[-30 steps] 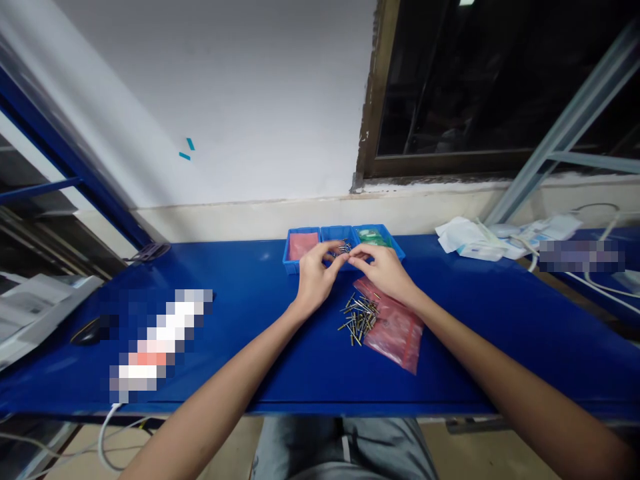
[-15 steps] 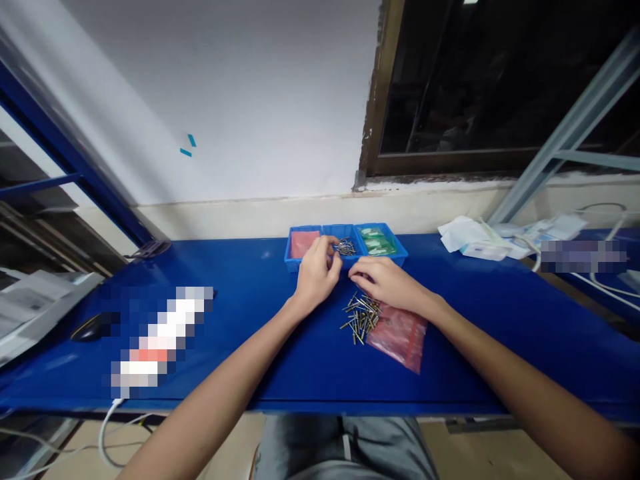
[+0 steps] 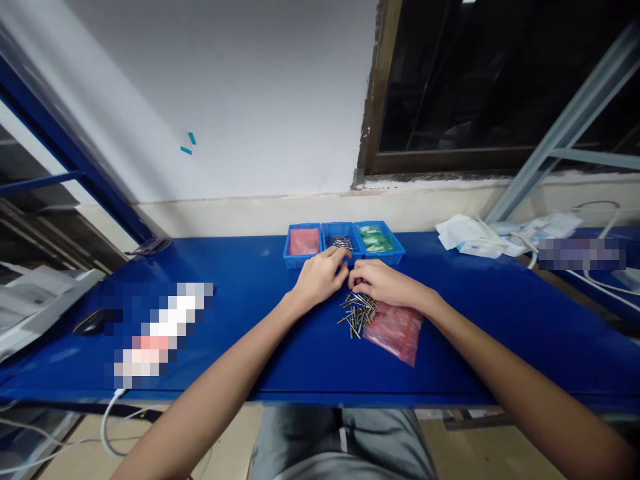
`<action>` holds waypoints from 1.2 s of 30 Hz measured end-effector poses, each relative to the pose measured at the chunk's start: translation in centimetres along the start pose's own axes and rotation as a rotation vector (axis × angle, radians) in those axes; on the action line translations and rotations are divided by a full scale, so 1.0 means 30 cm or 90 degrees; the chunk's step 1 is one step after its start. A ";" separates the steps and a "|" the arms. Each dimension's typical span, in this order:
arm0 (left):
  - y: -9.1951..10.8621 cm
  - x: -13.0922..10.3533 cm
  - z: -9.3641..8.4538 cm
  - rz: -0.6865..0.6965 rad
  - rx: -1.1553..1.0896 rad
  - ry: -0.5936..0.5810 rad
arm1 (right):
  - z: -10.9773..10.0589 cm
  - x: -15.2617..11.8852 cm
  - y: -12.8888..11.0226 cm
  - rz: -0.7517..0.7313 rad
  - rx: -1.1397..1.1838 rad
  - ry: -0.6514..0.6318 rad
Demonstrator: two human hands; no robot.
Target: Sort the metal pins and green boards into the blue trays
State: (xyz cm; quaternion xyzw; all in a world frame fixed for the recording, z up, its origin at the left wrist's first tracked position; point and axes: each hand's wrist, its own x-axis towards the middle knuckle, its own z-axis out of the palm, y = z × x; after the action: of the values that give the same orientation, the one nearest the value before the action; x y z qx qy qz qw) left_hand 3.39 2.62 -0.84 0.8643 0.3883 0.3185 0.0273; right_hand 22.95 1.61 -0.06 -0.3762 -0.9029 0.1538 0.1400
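My left hand (image 3: 324, 275) is just in front of the middle compartment of the blue three-part bin (image 3: 301, 261). Its fingers are curled together, and whatever they may hold is hidden. Close beside it, my right hand (image 3: 376, 280) hovers at the far edge of a loose pile of pop rivets (image 3: 357, 316), with fingers bent inward and their tips hidden. More of these rivets (image 3: 340, 241) lie in the bin's middle compartment. A pink plastic bag (image 3: 397, 333) rests on the blue table (image 3: 300, 360), partly under my right wrist, touching the pile.
The bin's left compartment holds pink bags (image 3: 303, 241), its right one green bags (image 3: 374, 239). White plastic packaging (image 3: 473, 237) and cables lie at the back right. On the left are a black mouse (image 3: 90, 323), a blurred-out object (image 3: 165, 333) and papers (image 3: 43, 303).
My left hand has drawn back from over the middle compartment towards me and the pile. My right hand's fingers have curled further down towards the rivets.
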 end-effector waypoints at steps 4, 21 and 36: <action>-0.026 0.021 -0.047 0.047 -0.037 -0.070 | 0.009 0.000 0.007 -0.002 0.002 0.000; -0.043 -0.077 -0.023 0.085 0.001 0.019 | -0.001 0.027 -0.019 0.052 0.075 0.215; -0.043 -0.080 -0.007 0.099 -0.036 0.087 | -0.004 0.013 -0.054 0.092 0.087 0.173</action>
State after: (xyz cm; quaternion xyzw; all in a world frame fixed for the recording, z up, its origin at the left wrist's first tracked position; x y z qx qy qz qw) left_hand 1.24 1.82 -2.34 0.8670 0.3116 0.3888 0.0001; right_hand 21.68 0.82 0.72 -0.4472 -0.8337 0.1723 0.2743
